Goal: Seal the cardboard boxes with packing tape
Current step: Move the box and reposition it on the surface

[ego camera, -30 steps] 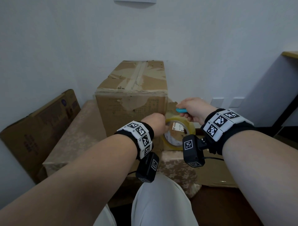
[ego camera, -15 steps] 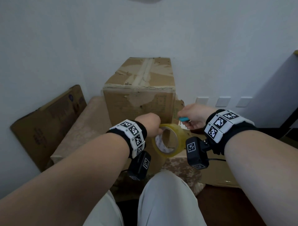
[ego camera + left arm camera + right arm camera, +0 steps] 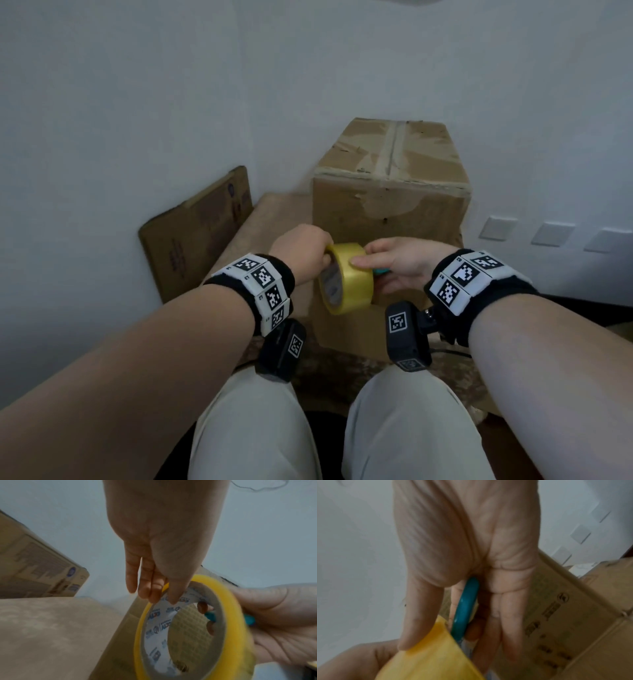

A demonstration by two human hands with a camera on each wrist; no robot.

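Left hand [image 3: 303, 254]: my fingers clamp the tape roll [image 3: 346, 278], frame centre.
Right hand [image 3: 399, 265]: thumb on roll, fingers round teal handle [image 3: 465, 608].

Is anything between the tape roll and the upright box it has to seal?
Nothing visible. The tape roll, held by the left hand and right hand, hangs directly in front of the cardboard box, with open space up to its top seam.
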